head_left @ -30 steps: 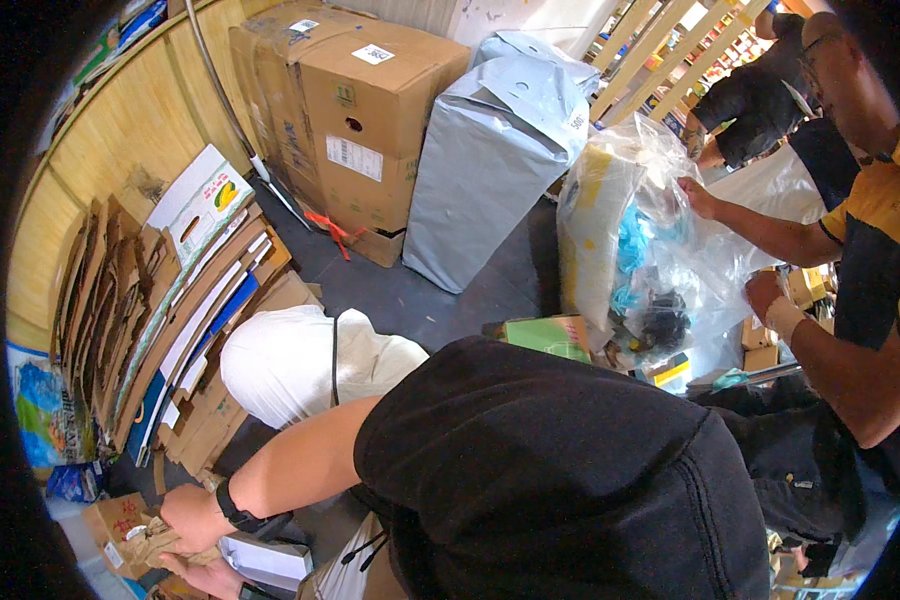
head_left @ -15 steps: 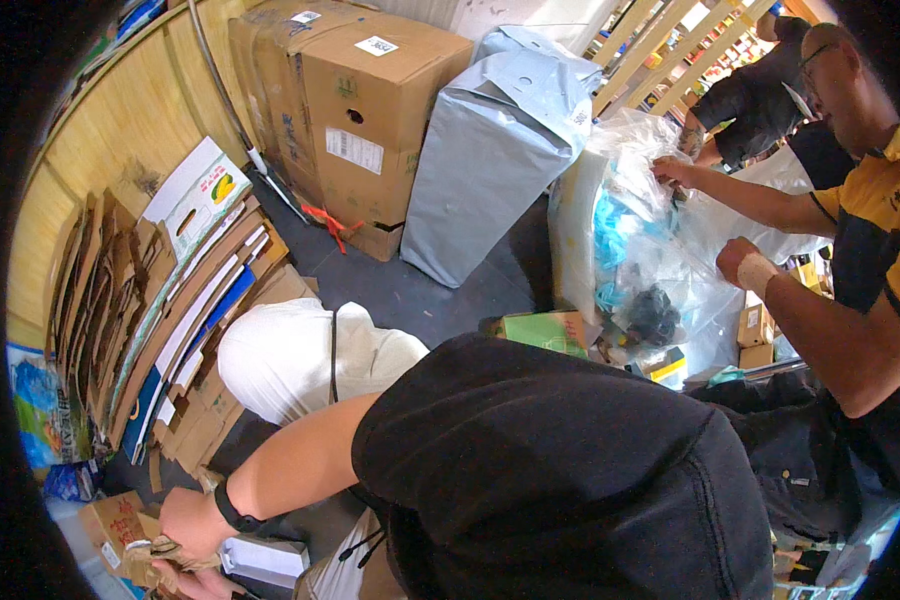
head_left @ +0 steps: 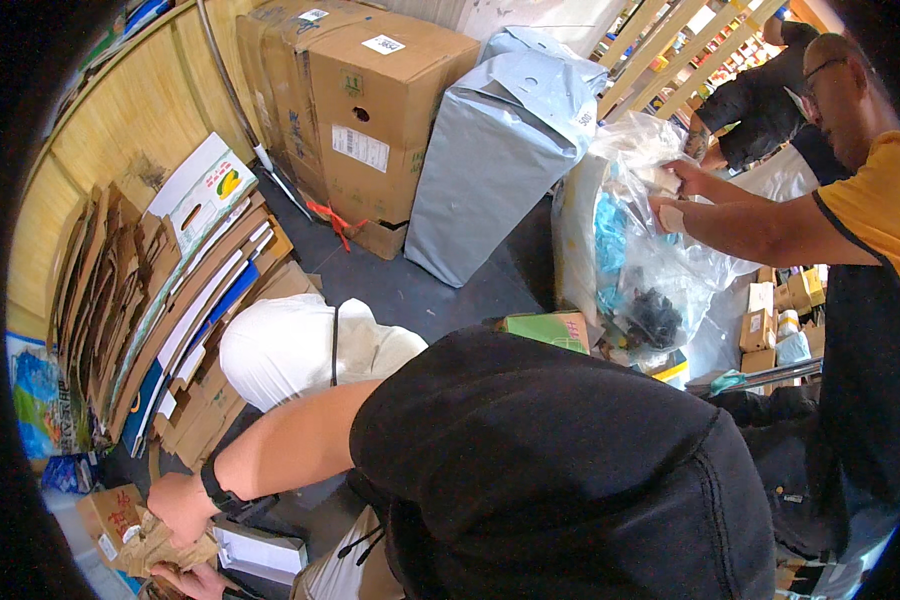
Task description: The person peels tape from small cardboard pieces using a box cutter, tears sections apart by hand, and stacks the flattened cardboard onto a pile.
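At the lower left, my right hand [head_left: 178, 505], wearing a black watch, grips the upper part of a piece of crumpled brown paper [head_left: 173, 548]. My left hand [head_left: 202, 581], near the bottom edge, pinches the paper's lower side; some of its fingers are hidden. A small cardboard box [head_left: 108, 512] with red writing sits just beyond the paper. To the right of my hands lies an open white box [head_left: 262, 552], its inside showing.
Flattened cardboard [head_left: 160, 310] leans on the wooden wall at left. A white sack [head_left: 275, 345] is beside my forearm. Beyond stand a large carton [head_left: 370, 120] and a grey wrapped parcel [head_left: 505, 150]. At right, a co-worker in yellow and black handles a clear plastic bag [head_left: 660, 265].
My right hand has shifted slightly left, and more of the brown paper shows spread between my hands. The co-worker's two hands have come together at the plastic bag.
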The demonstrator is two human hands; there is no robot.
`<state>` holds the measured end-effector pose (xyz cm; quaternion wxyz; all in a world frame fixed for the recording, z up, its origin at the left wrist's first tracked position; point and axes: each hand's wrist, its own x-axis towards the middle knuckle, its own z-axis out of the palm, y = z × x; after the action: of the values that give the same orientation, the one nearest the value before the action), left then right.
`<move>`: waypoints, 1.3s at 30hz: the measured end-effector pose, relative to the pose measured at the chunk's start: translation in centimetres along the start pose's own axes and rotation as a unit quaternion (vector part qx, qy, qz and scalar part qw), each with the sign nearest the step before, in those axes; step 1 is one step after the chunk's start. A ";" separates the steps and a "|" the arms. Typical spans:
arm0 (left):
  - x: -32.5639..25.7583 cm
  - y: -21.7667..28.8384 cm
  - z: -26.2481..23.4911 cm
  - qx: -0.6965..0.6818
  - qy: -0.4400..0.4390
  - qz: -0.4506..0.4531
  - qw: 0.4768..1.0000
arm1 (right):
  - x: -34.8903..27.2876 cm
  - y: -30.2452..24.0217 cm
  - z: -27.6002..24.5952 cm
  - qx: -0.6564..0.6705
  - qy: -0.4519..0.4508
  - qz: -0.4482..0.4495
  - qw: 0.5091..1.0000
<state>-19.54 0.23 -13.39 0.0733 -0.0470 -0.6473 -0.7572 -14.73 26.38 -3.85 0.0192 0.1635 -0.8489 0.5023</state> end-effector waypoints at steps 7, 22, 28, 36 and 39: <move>-1.2 2.8 1.3 -0.239 0.052 -0.171 0.954 | 0.1 0.1 -1.4 0.017 -0.013 -0.064 0.998; 3.9 -5.3 -7.0 -0.156 0.089 -0.066 0.982 | -0.3 -0.9 -1.0 0.025 0.050 0.019 0.998; -0.9 -0.4 -1.6 0.105 0.088 0.095 0.986 | 0.1 -0.8 -0.5 0.180 0.039 0.041 0.982; -5.1 5.4 4.4 -0.134 0.000 -0.055 0.989 | -0.3 -1.4 -0.3 0.045 -0.001 0.038 0.998; -5.0 6.6 5.5 -0.189 0.034 -0.122 0.974 | 0.0 -1.2 2.3 -0.093 0.022 -0.018 0.995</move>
<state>-13.58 4.95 -6.95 -0.0082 0.0450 -0.4904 -0.8703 -14.05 23.89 -3.98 0.0623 0.1646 -0.8884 0.4241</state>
